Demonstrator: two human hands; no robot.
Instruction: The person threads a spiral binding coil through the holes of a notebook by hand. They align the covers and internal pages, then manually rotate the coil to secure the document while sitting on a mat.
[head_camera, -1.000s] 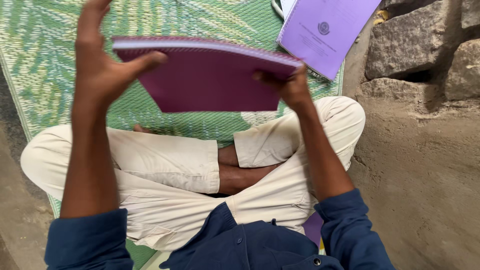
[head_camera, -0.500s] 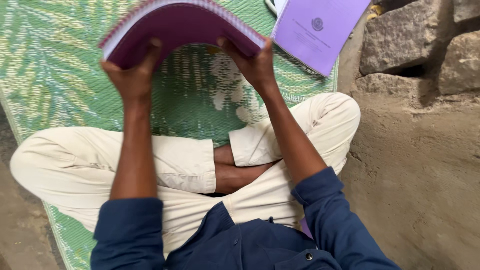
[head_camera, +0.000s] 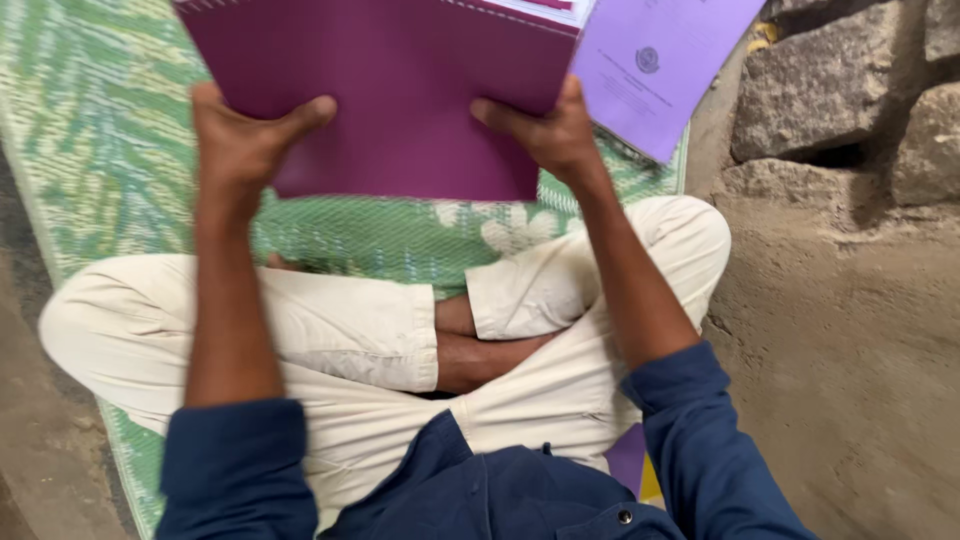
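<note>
Now lower and flatter at the top middle: purple notebook (head_camera: 400, 100), clamped by left hand (head_camera: 240, 140) and right hand (head_camera: 550, 135), covering more green mat (head_camera: 90, 150).

Matt purple plastic-looking cover on the notebook (head_camera: 400, 100), finely ribbed, smooth. Thin lilac paper booklet (head_camera: 655, 70) to the far right, flat and dull. Woven green mat (head_camera: 90, 160) underneath, plastic-like strands, coarse weave with a slight sheen. Cream cloth trousers (head_camera: 340, 330), soft and creased; dark blue cloth shirt (head_camera: 480, 490), matt. Rough grey stone blocks (head_camera: 820, 90) on the right, above dusty, gritty ground (head_camera: 850, 350).
</note>
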